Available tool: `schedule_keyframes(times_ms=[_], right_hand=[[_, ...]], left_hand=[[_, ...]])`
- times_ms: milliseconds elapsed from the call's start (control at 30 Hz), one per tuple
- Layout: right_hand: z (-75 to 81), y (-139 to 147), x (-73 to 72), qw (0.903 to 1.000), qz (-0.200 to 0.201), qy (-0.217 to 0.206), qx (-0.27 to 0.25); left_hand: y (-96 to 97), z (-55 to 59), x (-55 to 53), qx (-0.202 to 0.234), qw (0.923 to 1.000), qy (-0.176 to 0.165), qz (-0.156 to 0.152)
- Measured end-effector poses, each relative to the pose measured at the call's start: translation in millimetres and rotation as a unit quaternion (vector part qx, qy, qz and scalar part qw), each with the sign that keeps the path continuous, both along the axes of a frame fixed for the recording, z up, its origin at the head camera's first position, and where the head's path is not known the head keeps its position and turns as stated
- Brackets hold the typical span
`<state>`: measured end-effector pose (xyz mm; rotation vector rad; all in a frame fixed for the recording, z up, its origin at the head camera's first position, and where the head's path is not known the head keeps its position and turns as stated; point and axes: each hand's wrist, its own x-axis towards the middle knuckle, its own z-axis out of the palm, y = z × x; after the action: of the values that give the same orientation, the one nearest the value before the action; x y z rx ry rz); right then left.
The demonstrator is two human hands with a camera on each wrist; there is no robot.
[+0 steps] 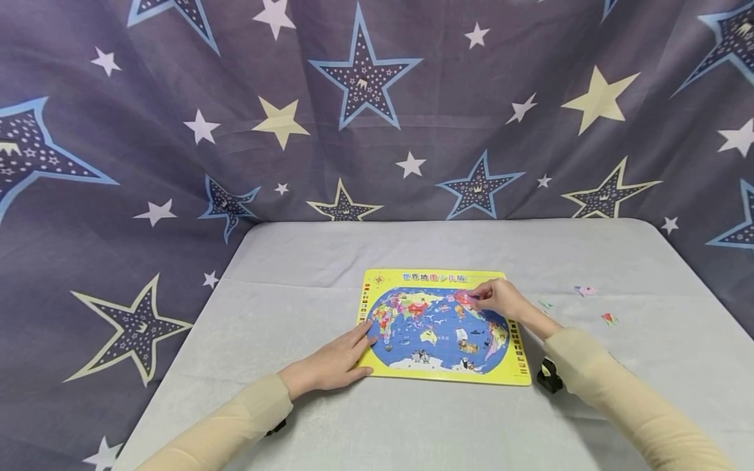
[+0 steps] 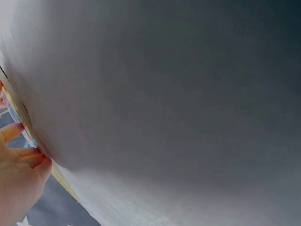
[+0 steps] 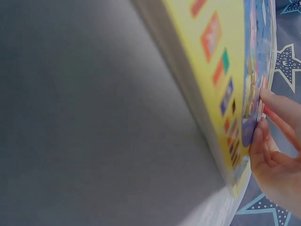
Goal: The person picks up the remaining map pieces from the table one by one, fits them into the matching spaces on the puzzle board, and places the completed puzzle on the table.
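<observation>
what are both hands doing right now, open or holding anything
Left hand: open, resting on the map board.
Right hand: closed, pinching a reddish puzzle piece at the board.

One of the hands [image 3: 280,165] pinches a thin piece [image 3: 260,112] at the yellow-bordered board [image 3: 235,56].

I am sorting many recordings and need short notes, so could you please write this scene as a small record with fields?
board: world map board with yellow border, flat on the table
left hand: fingers resting on the board's left edge
right hand: at the map's upper right, pinching a small piece
piece fully seated: cannot tell
loose pieces: three small ones visible, right of the board
table: covered in light grey
backdrop: dark curtain with stars
</observation>
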<state>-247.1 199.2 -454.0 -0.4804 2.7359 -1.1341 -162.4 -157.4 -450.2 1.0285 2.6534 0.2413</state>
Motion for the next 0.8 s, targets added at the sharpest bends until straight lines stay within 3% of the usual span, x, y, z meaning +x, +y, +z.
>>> schedule_keyframes(times_ms=[300, 800], right_hand=[[-0.9, 8, -0.8, 0.9995, 0.031, 0.007, -0.003], [-5.9, 11, -1.3, 0.9998, 0.003, 0.004, -0.019]], left_hand=[[-0.1, 0.2, -0.2, 0.002, 1.0, 0.003, -0.002], [0.2, -0.8, -0.6, 0.001, 1.0, 0.006, -0.003]])
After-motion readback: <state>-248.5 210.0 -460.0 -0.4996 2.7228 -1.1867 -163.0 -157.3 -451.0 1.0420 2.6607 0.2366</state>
